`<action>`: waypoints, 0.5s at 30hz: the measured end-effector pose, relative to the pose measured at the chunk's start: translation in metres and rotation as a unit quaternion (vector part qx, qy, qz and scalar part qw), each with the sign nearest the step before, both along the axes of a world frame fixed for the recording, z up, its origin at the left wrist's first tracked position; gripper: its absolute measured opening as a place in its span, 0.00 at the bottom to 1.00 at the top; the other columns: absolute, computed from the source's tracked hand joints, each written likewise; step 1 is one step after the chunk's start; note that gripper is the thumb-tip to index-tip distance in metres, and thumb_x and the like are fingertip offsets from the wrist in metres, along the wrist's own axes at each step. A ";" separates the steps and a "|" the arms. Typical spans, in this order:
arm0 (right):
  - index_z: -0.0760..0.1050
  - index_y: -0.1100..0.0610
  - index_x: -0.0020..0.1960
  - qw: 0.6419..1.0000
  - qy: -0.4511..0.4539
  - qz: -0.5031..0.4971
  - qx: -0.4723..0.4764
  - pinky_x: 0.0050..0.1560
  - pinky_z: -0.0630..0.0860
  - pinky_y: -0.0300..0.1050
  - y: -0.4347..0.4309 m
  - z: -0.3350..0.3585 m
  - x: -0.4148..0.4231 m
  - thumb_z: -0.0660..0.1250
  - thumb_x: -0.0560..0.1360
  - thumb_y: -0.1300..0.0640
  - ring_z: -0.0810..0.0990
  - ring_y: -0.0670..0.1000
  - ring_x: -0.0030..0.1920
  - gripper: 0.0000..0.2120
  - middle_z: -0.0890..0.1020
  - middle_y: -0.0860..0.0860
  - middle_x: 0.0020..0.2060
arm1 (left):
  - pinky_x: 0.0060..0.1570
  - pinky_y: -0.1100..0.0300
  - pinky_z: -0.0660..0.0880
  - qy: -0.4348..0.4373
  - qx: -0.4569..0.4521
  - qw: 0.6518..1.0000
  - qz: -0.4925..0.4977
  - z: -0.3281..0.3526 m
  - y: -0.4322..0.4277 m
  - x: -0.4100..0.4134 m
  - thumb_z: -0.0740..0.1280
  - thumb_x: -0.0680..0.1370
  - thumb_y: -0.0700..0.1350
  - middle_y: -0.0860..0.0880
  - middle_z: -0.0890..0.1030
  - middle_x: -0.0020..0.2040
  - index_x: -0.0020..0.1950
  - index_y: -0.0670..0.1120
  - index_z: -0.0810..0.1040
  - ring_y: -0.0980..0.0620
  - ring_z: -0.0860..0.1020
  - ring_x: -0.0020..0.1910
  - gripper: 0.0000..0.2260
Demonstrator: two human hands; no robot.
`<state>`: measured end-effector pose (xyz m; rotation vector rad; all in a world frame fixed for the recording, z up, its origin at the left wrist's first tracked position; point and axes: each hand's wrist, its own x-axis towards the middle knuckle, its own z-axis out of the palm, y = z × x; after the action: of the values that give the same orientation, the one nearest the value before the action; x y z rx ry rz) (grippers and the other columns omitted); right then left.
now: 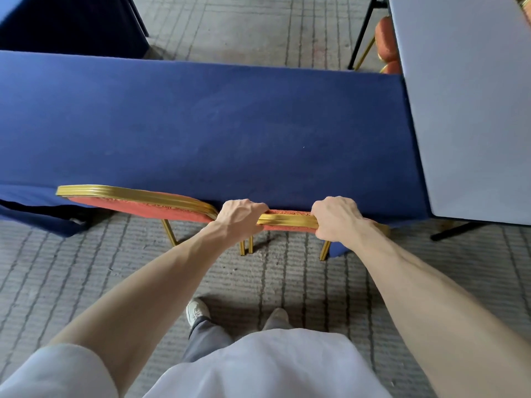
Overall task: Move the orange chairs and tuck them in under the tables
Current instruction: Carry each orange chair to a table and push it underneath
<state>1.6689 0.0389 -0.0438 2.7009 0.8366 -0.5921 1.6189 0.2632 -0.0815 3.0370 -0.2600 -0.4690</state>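
**Both hands on the back of an orange chair at the blue table**

The orange padded chair with a gold metal frame (287,220) stands with its backrest right against the near edge of a long table draped in dark blue cloth (201,124). Its seat is hidden beneath the cloth, and only the top rail and the gold rear legs (247,248) show.

The left hand (241,215) grips the left end of the top rail, knuckles up and fingers curled over the far side. The right hand (336,218) grips the right end in the same way, wrapped round the rail with the thumb below. Both bare forearms reach forward and down from short white sleeves, nearly straight, converging on the chair.

Just to the left, touching or nearly touching the left hand, a second orange chair (138,201) of the same make stands with its back along the same table edge.

At the right, a pale grey-blue table (474,110) on black legs butts against the end of the blue one. Beyond its far corner show more orange cushions (386,38) on a gold frame.

Below, a white shoe (196,311) and grey trousers stand on grey carpet with dark lines (86,282).
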 end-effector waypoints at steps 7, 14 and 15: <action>0.62 0.54 0.34 0.999 0.016 0.026 0.010 0.36 0.67 0.43 0.009 0.003 -0.001 0.67 0.68 0.61 0.73 0.54 0.35 0.13 0.69 0.48 0.30 | 0.37 0.57 0.70 0.023 0.105 0.990 -0.092 0.012 0.006 0.010 0.68 0.78 0.52 0.49 0.83 0.45 0.55 0.49 0.79 0.45 0.82 0.44 0.09; 0.65 0.55 0.33 0.996 0.081 0.029 -0.019 0.31 0.66 0.40 0.023 0.013 0.005 0.71 0.67 0.57 0.67 0.50 0.28 0.14 0.70 0.48 0.28 | 0.35 0.58 0.70 0.009 0.071 0.995 -0.066 0.008 0.019 0.001 0.69 0.78 0.53 0.50 0.83 0.44 0.60 0.53 0.80 0.48 0.81 0.42 0.12; 0.65 0.55 0.33 0.996 0.085 0.025 -0.021 0.30 0.65 0.40 0.020 0.014 0.005 0.72 0.66 0.57 0.67 0.50 0.28 0.14 0.70 0.48 0.27 | 0.35 0.58 0.70 0.005 0.073 0.995 -0.069 0.008 0.016 0.001 0.69 0.78 0.53 0.50 0.83 0.44 0.59 0.52 0.80 0.48 0.81 0.41 0.11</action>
<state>1.6739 0.0594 -0.0297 2.6112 0.9182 -0.8279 1.6204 0.2793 -0.0731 3.1704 -0.4568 -0.5339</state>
